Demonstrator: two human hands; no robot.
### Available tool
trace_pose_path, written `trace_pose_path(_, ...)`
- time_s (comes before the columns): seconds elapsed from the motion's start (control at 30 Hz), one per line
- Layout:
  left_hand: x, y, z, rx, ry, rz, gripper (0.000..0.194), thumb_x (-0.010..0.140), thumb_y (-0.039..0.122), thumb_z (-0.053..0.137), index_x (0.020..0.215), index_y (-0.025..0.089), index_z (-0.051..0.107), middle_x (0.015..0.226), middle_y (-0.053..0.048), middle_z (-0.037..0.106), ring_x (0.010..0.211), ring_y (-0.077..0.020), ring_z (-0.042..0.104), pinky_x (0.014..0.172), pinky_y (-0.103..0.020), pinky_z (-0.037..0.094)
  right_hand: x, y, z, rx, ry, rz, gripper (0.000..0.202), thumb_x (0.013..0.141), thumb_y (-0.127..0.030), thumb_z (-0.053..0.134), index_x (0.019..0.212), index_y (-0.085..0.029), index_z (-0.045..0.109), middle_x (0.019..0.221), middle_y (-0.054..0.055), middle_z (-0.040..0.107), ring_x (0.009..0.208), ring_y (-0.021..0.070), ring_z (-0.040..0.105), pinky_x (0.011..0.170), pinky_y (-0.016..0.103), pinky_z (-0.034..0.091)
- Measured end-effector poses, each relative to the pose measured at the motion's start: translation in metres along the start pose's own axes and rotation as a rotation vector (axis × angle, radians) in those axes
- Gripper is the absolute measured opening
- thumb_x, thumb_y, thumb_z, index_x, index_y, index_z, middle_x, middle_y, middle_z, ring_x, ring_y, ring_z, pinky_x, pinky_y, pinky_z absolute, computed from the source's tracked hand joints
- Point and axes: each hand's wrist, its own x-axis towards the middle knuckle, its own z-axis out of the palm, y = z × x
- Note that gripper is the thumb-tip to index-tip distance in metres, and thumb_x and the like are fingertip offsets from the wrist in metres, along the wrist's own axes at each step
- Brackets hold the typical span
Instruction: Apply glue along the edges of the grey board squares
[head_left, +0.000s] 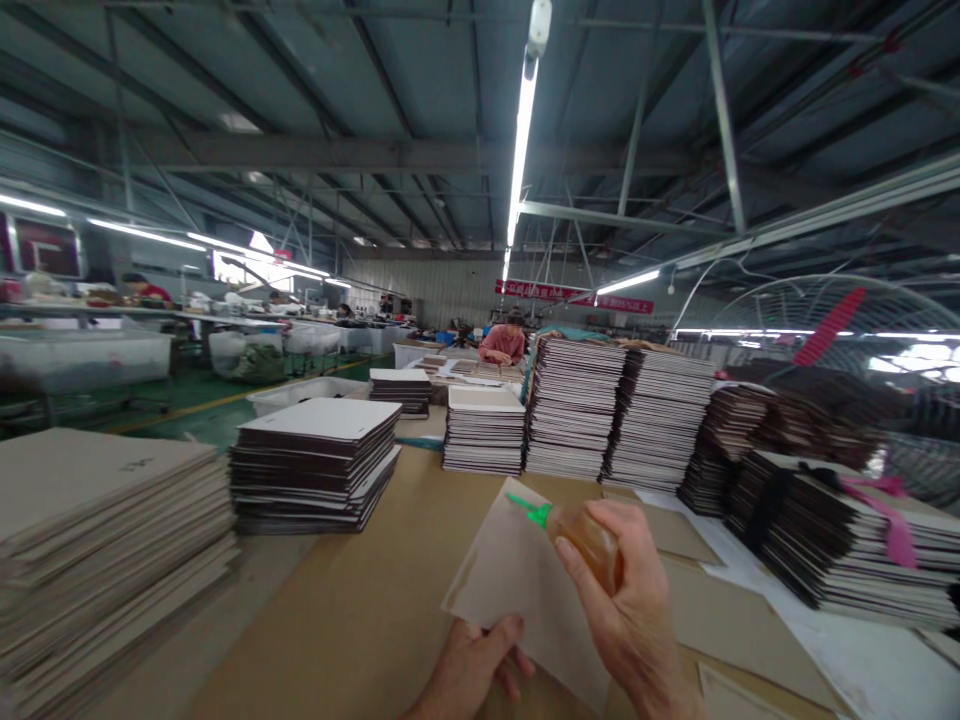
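Note:
My right hand (630,590) is wrapped round a squeeze bottle (589,545) of amber liquid with a green nozzle. The bottle lies tilted, its nozzle tip over the far corner of a beige board (525,590). At the board's near left edge, my left hand (484,660) pinches it between thumb and fingers. A darker, wet-looking strip runs along the board's left edge. Beneath is a brown work surface (360,600). More flat beige boards (742,610) lie to the right of my right hand.
Thick beige boards (112,560) are stacked at the left, near a dark-edged stack (319,465). Tall stacks (574,410) stand at the back, and a bundle (847,540) with a pink strip sits at right. A person (502,343) leans over a table beyond.

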Motion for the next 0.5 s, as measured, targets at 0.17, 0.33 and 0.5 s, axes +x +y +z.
trace_pose_path(0.17,0.0022,-0.0049,-0.0002,-0.006,-0.003,-0.004,0.059,0.07,0.061,0.063,0.099,0.009,0.066,0.056,-0.005,0.066,0.039,-0.0122,0.05,0.04,-0.023,0.039,0.0,-0.0009,-0.0001,-0.004,-0.026,-0.021,0.027,0.092,-0.034,0.059,0.114,-0.021,0.051,0.113,0.007,0.049,0.103,0.0224,0.05,0.088,0.035,0.041)
trace_pose_path(0.33,0.0011,-0.0052,-0.0009,0.001,-0.008,0.022,0.056,0.076,0.056,0.06,0.104,0.009,0.064,0.056,-0.004,0.066,0.039,-0.0111,0.048,0.042,-0.023,0.04,-0.0007,-0.0016,0.0021,-0.012,0.008,-0.015,0.027,0.093,-0.035,0.059,0.115,-0.021,0.051,0.113,0.007,0.049,0.104,0.0227,0.051,0.09,0.036,0.041)
trace_pose_path(0.5,0.0032,-0.0059,-0.0024,0.006,-0.027,-0.009,0.059,0.072,0.061,0.061,0.1,0.009,0.065,0.058,-0.005,0.066,0.042,-0.0122,0.051,0.042,-0.023,0.041,-0.0032,-0.0005,0.0019,-0.004,-0.044,-0.013,0.027,0.094,-0.034,0.058,0.116,-0.022,0.05,0.114,0.007,0.048,0.104,0.0226,0.05,0.09,0.036,0.04)
